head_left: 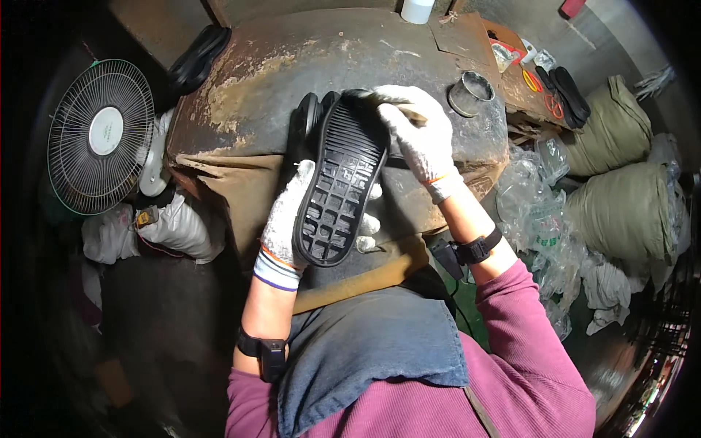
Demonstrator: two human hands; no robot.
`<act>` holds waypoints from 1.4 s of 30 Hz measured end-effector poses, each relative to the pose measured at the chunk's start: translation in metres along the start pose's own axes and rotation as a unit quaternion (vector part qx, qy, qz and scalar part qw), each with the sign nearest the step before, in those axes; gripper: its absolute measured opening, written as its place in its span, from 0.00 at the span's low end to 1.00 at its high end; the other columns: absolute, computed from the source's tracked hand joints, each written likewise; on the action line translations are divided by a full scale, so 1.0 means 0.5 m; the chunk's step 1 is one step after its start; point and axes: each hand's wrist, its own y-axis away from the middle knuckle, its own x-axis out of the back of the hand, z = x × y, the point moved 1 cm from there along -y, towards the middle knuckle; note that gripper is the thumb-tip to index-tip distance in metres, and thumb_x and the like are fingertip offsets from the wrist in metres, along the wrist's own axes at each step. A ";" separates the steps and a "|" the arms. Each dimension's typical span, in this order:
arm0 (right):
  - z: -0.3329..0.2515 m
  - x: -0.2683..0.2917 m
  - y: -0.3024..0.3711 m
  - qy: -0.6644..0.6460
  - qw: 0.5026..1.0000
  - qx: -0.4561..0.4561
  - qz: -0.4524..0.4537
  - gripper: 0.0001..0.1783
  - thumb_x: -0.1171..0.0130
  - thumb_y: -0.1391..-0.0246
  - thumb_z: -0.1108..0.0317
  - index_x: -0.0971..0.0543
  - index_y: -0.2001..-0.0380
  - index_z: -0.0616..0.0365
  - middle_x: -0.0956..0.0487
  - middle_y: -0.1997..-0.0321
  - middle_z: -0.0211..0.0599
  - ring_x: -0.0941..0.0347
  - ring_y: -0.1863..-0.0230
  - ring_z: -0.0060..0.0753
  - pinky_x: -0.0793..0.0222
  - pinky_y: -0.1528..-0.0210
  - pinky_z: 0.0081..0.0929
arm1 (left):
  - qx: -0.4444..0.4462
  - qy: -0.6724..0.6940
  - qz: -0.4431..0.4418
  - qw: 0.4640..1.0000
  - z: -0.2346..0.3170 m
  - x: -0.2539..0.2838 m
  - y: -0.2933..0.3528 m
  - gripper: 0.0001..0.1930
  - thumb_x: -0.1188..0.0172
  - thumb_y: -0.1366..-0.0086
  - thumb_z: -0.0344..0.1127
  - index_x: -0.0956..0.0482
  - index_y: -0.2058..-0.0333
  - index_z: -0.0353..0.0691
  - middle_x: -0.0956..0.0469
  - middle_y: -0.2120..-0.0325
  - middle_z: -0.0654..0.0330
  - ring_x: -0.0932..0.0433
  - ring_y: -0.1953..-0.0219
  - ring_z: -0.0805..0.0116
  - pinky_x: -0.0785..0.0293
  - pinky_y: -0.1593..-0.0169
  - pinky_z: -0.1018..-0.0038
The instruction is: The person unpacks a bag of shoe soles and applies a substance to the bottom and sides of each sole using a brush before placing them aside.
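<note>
The black, elongated shoe sole point(339, 186), of rubber or a similar moulded material, was found above the near side of the scuffed dark worktop point(350, 51), its near end toward the wearer's lap. Its inner face was turned upward, with close cross-ribs at the far end and a grid of square recesses over the remainder. The left hand point(285, 223), in a white knit glove with a striped cuff, held the sole: the thumb lay along the left edge and fingertips showed beyond the right edge, so the grip passed beneath. The right hand point(423, 131), also in a white knit glove, was closed at the far end around a small tan item point(415, 117), largely hidden by the fingers; whether it also gripped the sole could not be told. Further black sole-shaped pieces point(304, 124) stood just beyond, to the left. An open, dark-stained can point(461, 104) stood to the right of the right hand. In this inspector's judgement, the sole was light for its length, springy rather than rigid, and unlikely to break; the thick rim and recessed grid would resist twisting, while the ribbed end would probably bend more readily. The surface sheen suggested some slipperiness, though knit gloves should offset it. The side rims near mid-length were judged the soundest hold.
</note>
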 end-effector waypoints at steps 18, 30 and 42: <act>-0.090 -0.028 0.061 -0.031 0.987 0.055 -0.148 0.09 0.31 0.43 0.66 0.11 0.59 0.52 0.11 0.53 0.30 0.17 0.45 0.36 0.42 0.23 0.48 | -0.050 0.032 -0.074 0.995 0.008 0.039 -0.011 0.39 0.58 0.24 0.68 0.36 0.27 0.46 0.30 0.32 0.43 0.24 0.40 0.32 0.27 0.38 0.35; -0.125 -0.010 0.122 -0.019 0.950 0.146 -0.276 0.20 0.24 0.50 0.63 0.11 0.51 0.46 0.13 0.47 0.31 0.25 0.34 0.46 0.32 0.29 0.45 | -0.175 -0.040 -0.068 0.981 0.095 0.007 0.001 0.43 0.51 0.25 0.67 0.32 0.32 0.29 0.22 0.41 0.38 0.16 0.47 0.38 0.16 0.44 0.47; -0.164 -0.092 0.106 -0.100 0.953 -0.099 -0.269 0.14 0.30 0.41 0.63 0.14 0.54 0.56 0.11 0.61 0.38 0.14 0.59 0.30 0.20 0.51 0.28 | -0.354 -0.766 0.205 0.496 0.120 0.034 0.077 0.22 0.45 0.30 0.25 0.22 0.38 0.36 0.20 0.39 0.59 0.21 0.37 0.66 0.27 0.32 0.68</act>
